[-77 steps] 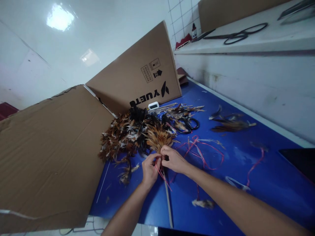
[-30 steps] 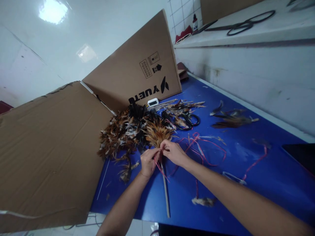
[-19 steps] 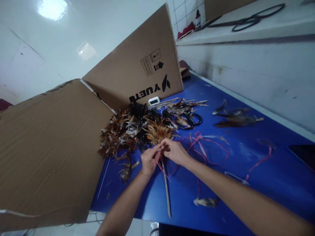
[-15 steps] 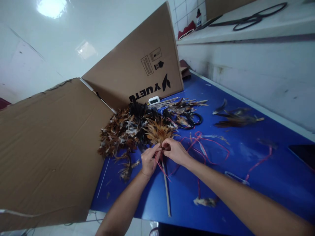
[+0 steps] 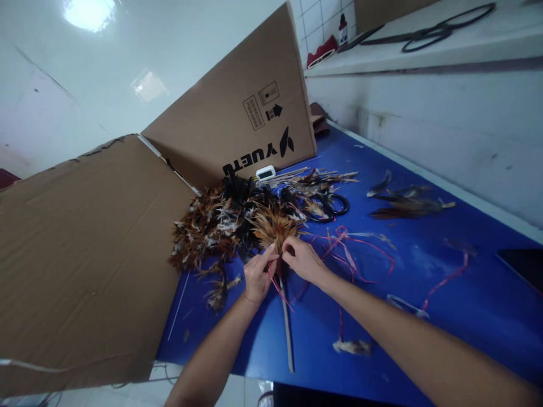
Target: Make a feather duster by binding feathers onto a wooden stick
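My left hand and right hand meet at the base of a tan feather bunch, both pinched narrow. Left fingers nip the red string against the top of the thin wooden stick; right fingertips close on the same spot from the other side. I cannot tell which hand has the string's free end. I judge the two-sided pinch is there so the quills stay tight on the stick while the string goes round.

Landmark: the stick. It lies flat on the blue table, long axis running from the near edge away from me, slightly tilted left at the far end. The feather bunch fans out at its far end, tips pointing away from me; the bare end points back toward me. Red string tails trail down beside the upper stick.

Left of and beyond the stick's far end: a heap of brown, black and white feathers touching the bunch, likely kept close for picking. Beyond-right: black scissors. Right of the stick: loose red strings, then dark long feathers well apart. Near-right of the stick's lower end: a small feather tuft. Far beyond: a cardboard box standing, with a small white device at its foot.
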Tool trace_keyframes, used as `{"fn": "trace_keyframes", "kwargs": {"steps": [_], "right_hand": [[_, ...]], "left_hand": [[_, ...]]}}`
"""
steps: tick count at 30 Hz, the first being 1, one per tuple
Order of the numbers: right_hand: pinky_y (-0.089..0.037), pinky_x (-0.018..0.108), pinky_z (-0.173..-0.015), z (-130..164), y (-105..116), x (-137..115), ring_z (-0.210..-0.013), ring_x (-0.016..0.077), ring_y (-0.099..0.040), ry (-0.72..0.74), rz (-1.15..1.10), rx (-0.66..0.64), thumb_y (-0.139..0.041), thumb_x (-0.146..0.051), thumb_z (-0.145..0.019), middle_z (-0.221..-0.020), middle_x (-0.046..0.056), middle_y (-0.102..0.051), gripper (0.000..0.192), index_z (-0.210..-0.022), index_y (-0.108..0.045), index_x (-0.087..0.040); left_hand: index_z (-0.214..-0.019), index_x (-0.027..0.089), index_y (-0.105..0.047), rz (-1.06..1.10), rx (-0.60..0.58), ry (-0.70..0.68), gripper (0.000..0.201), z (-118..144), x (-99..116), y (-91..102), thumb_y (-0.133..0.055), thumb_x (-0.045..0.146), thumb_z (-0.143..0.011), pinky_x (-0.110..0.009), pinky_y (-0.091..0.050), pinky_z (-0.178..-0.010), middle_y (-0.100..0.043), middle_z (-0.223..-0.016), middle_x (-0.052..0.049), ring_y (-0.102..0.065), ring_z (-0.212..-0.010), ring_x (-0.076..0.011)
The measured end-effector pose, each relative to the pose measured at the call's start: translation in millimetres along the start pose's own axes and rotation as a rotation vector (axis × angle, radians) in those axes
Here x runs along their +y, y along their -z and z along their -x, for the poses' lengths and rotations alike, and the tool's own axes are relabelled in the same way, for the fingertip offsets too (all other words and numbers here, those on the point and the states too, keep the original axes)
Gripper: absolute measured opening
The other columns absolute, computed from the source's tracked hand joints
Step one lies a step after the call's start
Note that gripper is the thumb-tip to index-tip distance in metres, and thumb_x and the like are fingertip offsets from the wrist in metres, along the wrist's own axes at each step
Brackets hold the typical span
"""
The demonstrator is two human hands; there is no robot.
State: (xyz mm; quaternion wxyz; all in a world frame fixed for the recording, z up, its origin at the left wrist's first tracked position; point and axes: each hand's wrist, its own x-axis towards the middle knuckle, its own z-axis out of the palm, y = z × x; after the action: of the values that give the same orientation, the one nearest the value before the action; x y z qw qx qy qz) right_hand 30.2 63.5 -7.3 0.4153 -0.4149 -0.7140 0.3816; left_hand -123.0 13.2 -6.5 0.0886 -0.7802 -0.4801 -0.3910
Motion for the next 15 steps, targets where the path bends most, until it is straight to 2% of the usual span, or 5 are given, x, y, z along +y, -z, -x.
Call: {"fn": "trace_keyframes", "kwargs": {"steps": [3,7,15], "right_hand": [[-0.04,0.023,-0.06,0.7,1.5,1.3,-0.061,0.0115,-0.052,-0.008,-0.082,-0.076,-0.052,-0.01,-0.065,-0.071,-0.002,-0.055,0.013,-0.075,-0.055,-0.018],[-0.041,0.024,-0.062,1.0,0.0,5.9,-0.065,0.0122,-0.053,0.028,-0.061,-0.137,-0.055,-0.013,-0.067,-0.075,0.0,-0.055,0.008,-0.071,-0.061,-0.018],[-0.04,0.026,-0.068,-0.7,-1.5,5.3,-0.07,0.0132,-0.053,0.04,0.005,-0.07,-0.05,-0.013,-0.071,-0.074,0.001,-0.056,0.008,-0.071,-0.056,-0.018]], "left_hand": [[-0.128,0.023,-0.049,-0.003,-0.001,-0.007,0.047,0.2,-0.3,-0.2,-0.058,0.015,-0.082,-0.025,-0.054,-0.075,-0.073,-0.085,-0.001,-0.067,-0.078,-0.013],[-0.129,0.021,-0.047,-0.012,-0.008,-0.021,0.049,1.0,-1.6,-0.3,-0.059,0.015,-0.082,-0.026,-0.054,-0.074,-0.073,-0.086,-0.001,-0.067,-0.078,-0.0136],[-0.132,0.023,-0.045,-0.011,0.007,-0.031,0.052,-0.2,-0.4,-0.5,-0.059,0.015,-0.082,-0.025,-0.054,-0.076,-0.073,-0.087,0.0,-0.067,-0.078,-0.0132]]}}
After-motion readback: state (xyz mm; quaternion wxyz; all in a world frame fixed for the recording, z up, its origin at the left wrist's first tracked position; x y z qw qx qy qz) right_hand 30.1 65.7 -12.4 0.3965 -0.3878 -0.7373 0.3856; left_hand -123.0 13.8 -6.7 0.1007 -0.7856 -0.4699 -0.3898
